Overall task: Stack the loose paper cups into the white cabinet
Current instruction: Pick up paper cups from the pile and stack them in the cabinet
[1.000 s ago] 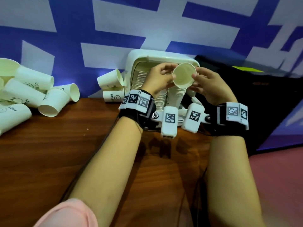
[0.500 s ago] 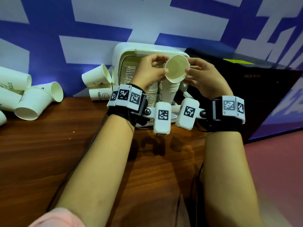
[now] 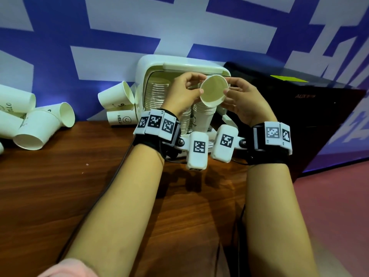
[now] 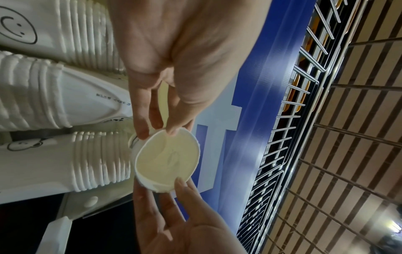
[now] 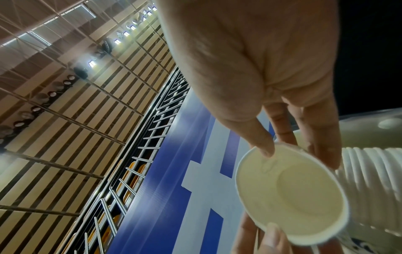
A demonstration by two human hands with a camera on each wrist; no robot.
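Note:
A white cabinet [image 3: 151, 64] stands open at the back of the wooden table, with stacks of paper cups [image 3: 157, 96] inside it. Both hands hold the top paper cup [image 3: 213, 90] of the right-hand stack [image 3: 203, 116], its open mouth tilted toward me. My left hand [image 3: 185, 90] pinches the cup's rim [image 4: 167, 154] from the left with thumb and fingertips. My right hand [image 3: 239, 96] pinches the rim [image 5: 289, 192] from the right. Loose cups [image 3: 117, 104] lie just left of the cabinet.
A pile of loose paper cups [image 3: 38, 124] lies at the table's far left against the blue and white wall. A black box [image 3: 299, 108] stands right of the cabinet. The wooden table [image 3: 79, 186] ends at the right over a red floor [image 3: 339, 206].
The head view has shifted right, so the cabinet and cups sit further left in frame. Both hands keep the same hold on the top cup at the stack.

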